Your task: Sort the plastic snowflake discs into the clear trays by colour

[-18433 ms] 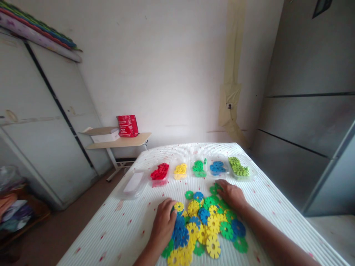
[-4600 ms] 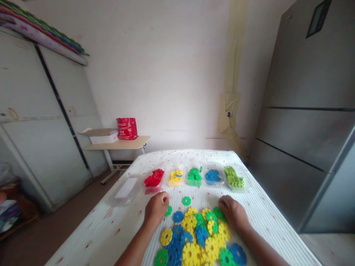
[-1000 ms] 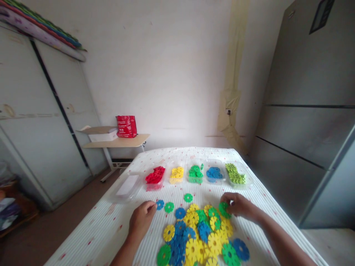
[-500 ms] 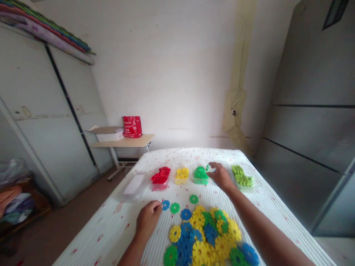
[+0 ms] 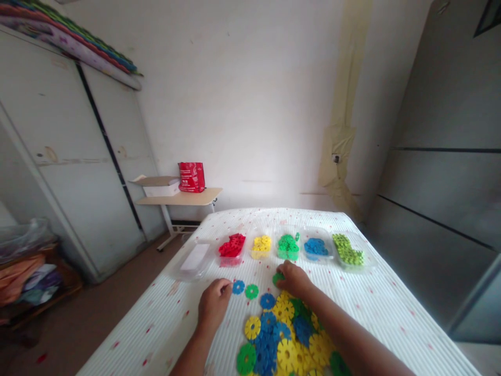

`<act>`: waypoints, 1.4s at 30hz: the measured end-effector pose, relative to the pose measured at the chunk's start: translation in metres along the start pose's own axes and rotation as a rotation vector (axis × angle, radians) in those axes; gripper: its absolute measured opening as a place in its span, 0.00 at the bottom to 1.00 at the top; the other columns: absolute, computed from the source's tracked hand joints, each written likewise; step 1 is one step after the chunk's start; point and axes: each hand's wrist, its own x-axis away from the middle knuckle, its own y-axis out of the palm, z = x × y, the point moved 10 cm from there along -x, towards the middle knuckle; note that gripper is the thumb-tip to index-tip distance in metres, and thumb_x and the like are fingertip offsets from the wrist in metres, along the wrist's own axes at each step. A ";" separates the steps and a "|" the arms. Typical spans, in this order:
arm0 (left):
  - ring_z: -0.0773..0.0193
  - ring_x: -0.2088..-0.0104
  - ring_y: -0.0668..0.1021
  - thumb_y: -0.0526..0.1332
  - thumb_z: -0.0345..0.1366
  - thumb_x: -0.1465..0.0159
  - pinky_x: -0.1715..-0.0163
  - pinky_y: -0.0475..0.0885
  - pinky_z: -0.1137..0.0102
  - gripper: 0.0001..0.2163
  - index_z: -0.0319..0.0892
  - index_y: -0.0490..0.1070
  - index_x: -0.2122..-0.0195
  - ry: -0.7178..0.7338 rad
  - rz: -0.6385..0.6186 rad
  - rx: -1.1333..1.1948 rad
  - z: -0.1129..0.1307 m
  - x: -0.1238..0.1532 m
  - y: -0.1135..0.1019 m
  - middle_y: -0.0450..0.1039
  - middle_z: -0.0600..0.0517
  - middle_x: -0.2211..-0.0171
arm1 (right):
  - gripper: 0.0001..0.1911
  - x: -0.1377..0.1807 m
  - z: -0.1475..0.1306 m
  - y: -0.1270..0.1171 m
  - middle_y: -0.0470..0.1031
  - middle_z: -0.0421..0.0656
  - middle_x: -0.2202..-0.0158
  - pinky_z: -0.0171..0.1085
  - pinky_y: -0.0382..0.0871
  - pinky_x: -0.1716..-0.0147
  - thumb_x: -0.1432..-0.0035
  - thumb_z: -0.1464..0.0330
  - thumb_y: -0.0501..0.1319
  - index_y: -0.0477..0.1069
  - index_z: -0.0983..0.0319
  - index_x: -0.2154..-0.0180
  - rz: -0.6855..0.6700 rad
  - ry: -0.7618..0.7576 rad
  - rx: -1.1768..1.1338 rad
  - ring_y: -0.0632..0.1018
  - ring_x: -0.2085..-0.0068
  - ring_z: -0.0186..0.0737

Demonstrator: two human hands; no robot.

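A pile of flat toothed plastic discs (image 5: 287, 342), yellow, blue and green, lies on the white ribbed table cover in front of me. My left hand (image 5: 213, 305) rests curled on the cover, its fingertips just left of a lone blue disc (image 5: 238, 286); a green disc (image 5: 251, 291) lies beside that. My right hand (image 5: 294, 280) is at the far edge of the pile, fingers closed on a green disc (image 5: 277, 278) that peeks out at its fingertips.
A row of clear trays stands beyond the pile: one with white contents (image 5: 194, 258), red (image 5: 232, 245), yellow (image 5: 261, 244), green (image 5: 288, 245), blue (image 5: 316, 247), lime (image 5: 347, 249). A side table (image 5: 180, 198) with a red bag stands by the wall; a grey cabinet is on the right.
My right hand has drawn back from the green tray to the loose green disc near the pile and closed on it. My left hand stays by the blue disc.
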 end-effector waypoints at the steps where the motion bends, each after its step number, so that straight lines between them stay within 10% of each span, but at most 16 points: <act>1: 0.65 0.67 0.75 0.53 0.32 0.43 0.64 0.67 0.74 0.09 0.41 0.72 0.68 0.004 0.038 0.005 -0.001 -0.001 -0.004 0.75 0.51 0.69 | 0.17 -0.001 -0.002 0.002 0.74 0.48 0.61 0.35 0.62 0.65 0.57 0.71 0.60 0.73 0.64 0.61 -0.016 -0.009 0.010 0.74 0.61 0.44; 12: 0.64 0.62 0.76 0.51 0.26 0.44 0.58 0.69 0.70 0.11 0.40 0.72 0.67 -0.076 0.095 0.061 -0.011 -0.003 -0.012 0.76 0.49 0.65 | 0.20 -0.008 -0.066 0.012 0.78 0.40 0.65 0.28 0.63 0.70 0.53 0.74 0.58 0.72 0.60 0.56 -0.153 -0.191 -0.064 0.76 0.67 0.33; 21: 0.64 0.62 0.76 0.51 0.26 0.44 0.57 0.68 0.70 0.11 0.41 0.72 0.67 -0.072 0.087 0.069 -0.012 -0.003 -0.011 0.76 0.50 0.65 | 0.17 -0.006 -0.085 0.040 0.76 0.46 0.60 0.34 0.62 0.67 0.58 0.74 0.59 0.74 0.61 0.61 -0.199 -0.203 0.008 0.74 0.60 0.44; 29: 0.64 0.62 0.76 0.51 0.26 0.44 0.58 0.68 0.71 0.11 0.40 0.72 0.68 -0.067 0.084 0.063 -0.010 -0.003 -0.011 0.76 0.49 0.65 | 0.07 -0.019 -0.044 -0.027 0.76 0.40 0.73 0.29 0.59 0.75 0.59 0.75 0.60 0.74 0.63 0.73 -0.046 -0.056 -0.064 0.74 0.71 0.34; 36: 0.65 0.62 0.76 0.51 0.25 0.44 0.58 0.68 0.71 0.11 0.41 0.71 0.68 -0.066 0.080 0.055 -0.009 -0.002 -0.011 0.75 0.50 0.66 | 0.20 -0.022 0.015 -0.112 0.74 0.51 0.57 0.36 0.64 0.61 0.51 0.71 0.57 0.68 0.66 0.54 0.280 0.109 -0.073 0.75 0.59 0.42; 42: 0.59 0.56 0.74 0.54 0.33 0.44 0.53 0.67 0.65 0.12 0.40 0.71 0.60 0.069 0.092 0.034 0.003 0.001 -0.009 0.73 0.47 0.59 | 0.14 0.035 0.027 -0.097 0.76 0.47 0.63 0.37 0.67 0.63 0.44 0.64 0.52 0.72 0.62 0.61 0.243 -0.052 -0.131 0.76 0.65 0.41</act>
